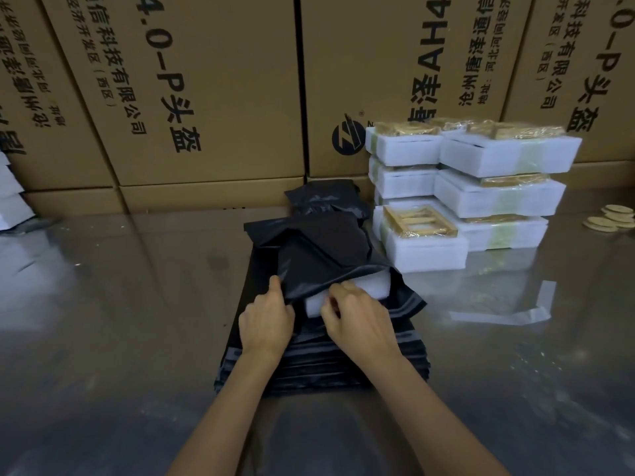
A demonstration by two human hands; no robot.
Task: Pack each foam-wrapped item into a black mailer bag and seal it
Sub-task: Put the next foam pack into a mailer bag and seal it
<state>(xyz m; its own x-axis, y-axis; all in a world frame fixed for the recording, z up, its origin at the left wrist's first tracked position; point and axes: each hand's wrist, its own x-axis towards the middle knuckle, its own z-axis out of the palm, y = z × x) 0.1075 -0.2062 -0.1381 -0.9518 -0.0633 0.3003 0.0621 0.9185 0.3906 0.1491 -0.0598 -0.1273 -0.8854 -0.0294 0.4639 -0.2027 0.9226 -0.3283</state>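
A black mailer bag (319, 249) lies on a stack of flat black mailers (323, 365) in the middle of the table. A white foam-wrapped item (357, 290) sits partly inside it, its near end sticking out of the mouth. My left hand (266, 324) pinches the bag's upper mouth edge and lifts it. My right hand (357, 324) grips the near end of the foam item with curled fingers. A pile of foam-wrapped items (464, 187) with gold-coloured parts stands to the right. Packed black bags (323, 197) lie behind.
Large printed cardboard cartons (206, 97) form a wall along the back of the shiny metal table (103, 304). Clear peeled strips (508, 314) lie at the right. Small round pale discs (611, 218) sit at the far right. White foam pieces (10, 197) show at the left edge.
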